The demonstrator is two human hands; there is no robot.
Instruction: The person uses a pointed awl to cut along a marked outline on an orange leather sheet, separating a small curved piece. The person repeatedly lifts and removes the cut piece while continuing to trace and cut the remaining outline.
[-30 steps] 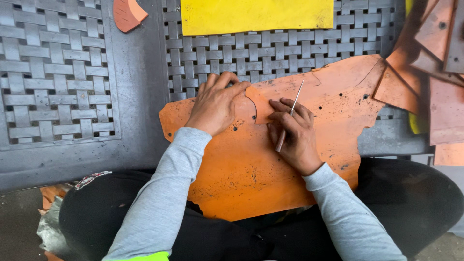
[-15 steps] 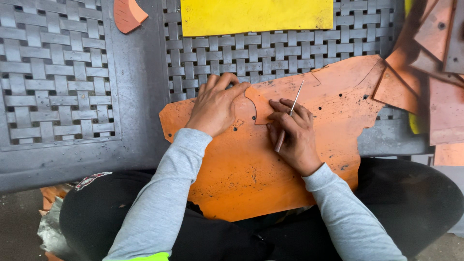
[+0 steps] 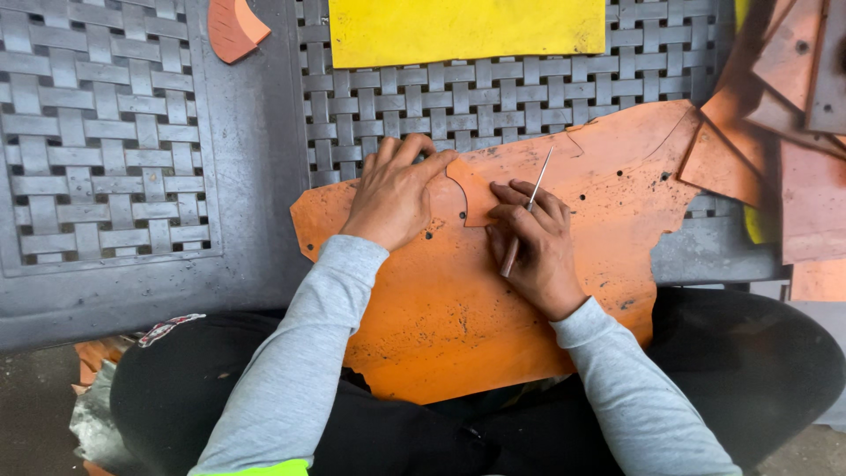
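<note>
Nothing's moved since 0.5 s ago: left hand [image 3: 394, 196] flat, fingers spread, pinning template [image 3: 474, 196] on orange sheet [image 3: 458, 308] across my lap & tabletop [image 3: 247, 167]. Right hand [image 3: 533, 251] closed round scriber [image 3: 529, 211]. Mid-trace, I'd say; next needs steady template.

We see a grey woven-pattern plastic surface [image 3: 106, 159] under flat daylight, a yellow sheet [image 3: 467, 31] at its far edge, dark gritty floor [image 3: 35, 414] lower left.
</note>
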